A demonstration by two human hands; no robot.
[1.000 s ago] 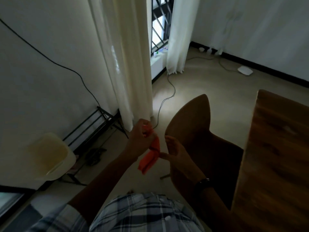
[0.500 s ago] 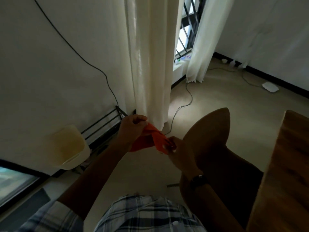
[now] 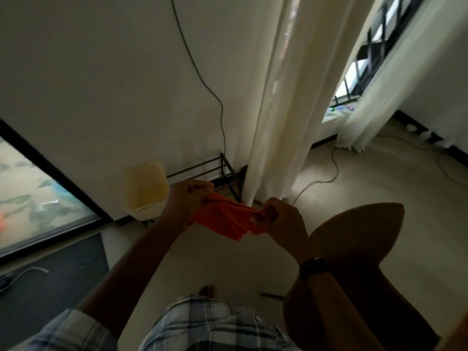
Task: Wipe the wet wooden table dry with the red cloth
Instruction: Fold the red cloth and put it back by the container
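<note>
We judge the task to be at its very start. No wiping shows, for the red cloth (image 3: 224, 219) is in the air at the centre of the frame, above the pale floor, and touches no surface. The wooden table does not show plainly. A thin brown sliver at the lower right corner may be its edge, but we cannot tell, so we can say nothing of how wet it is. The step in hand, we think, is opening out the cloth. The left hand (image 3: 188, 198), left of centre, has its fingers curled round one bunched end. The right hand (image 3: 281, 216), just right of centre with a dark watch (image 3: 313, 266) on its wrist, pinches the other end between thumb and fingertips, and the top edge is drawn fairly taut between the two. All of the wiping is left: the cloth has yet to be carried to the table, laid on it and passed over the wet part. The cloth is orange-red, thin and limp, creased into folds, with a loose flap hanging below the stretched edge. We see no damp patches on it, though the light is dim. A brown chair (image 3: 359, 234) stands at the lower right, close by the right arm, and a pale curtain (image 3: 276, 127) hangs beyond the hands.
</note>
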